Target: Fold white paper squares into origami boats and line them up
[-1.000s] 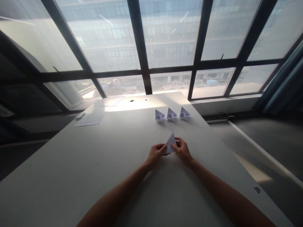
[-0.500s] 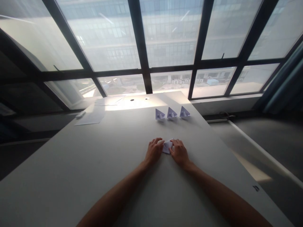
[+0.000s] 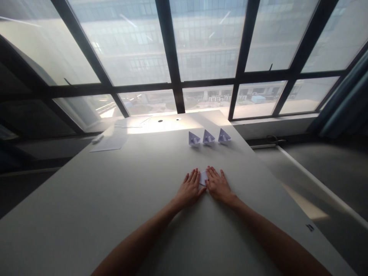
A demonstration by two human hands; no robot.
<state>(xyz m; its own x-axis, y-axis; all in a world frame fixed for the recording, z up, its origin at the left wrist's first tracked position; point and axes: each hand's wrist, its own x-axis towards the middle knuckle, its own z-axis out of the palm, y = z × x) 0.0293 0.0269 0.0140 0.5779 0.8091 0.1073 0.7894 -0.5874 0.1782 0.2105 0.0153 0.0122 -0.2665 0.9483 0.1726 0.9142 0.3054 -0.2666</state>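
A small folded piece of white paper (image 3: 203,178) lies on the white table (image 3: 138,199), partly covered by both hands. My left hand (image 3: 190,189) rests flat at its left side, fingers stretched forward and thumb reaching along the near edge. On the right side my right hand (image 3: 217,184) presses down with its fingers extended over the paper's edge. Beyond the hands, three folded paper shapes with pointed tops stand in a row: a left one (image 3: 194,139), a middle one (image 3: 208,137) and a right one (image 3: 224,136).
Flat sheets of paper (image 3: 109,143) lie at the table's far left, with a small white object (image 3: 98,138) beside them. Two round holes sit near the far edge. Large windows (image 3: 207,46) rise behind the table, and a blue curtain (image 3: 342,96) hangs at right.
My fingers, curled around the paper before, are now stretched out flat on it. The paper lies flatter and more of it is covered. The three standing paper shapes have not moved.
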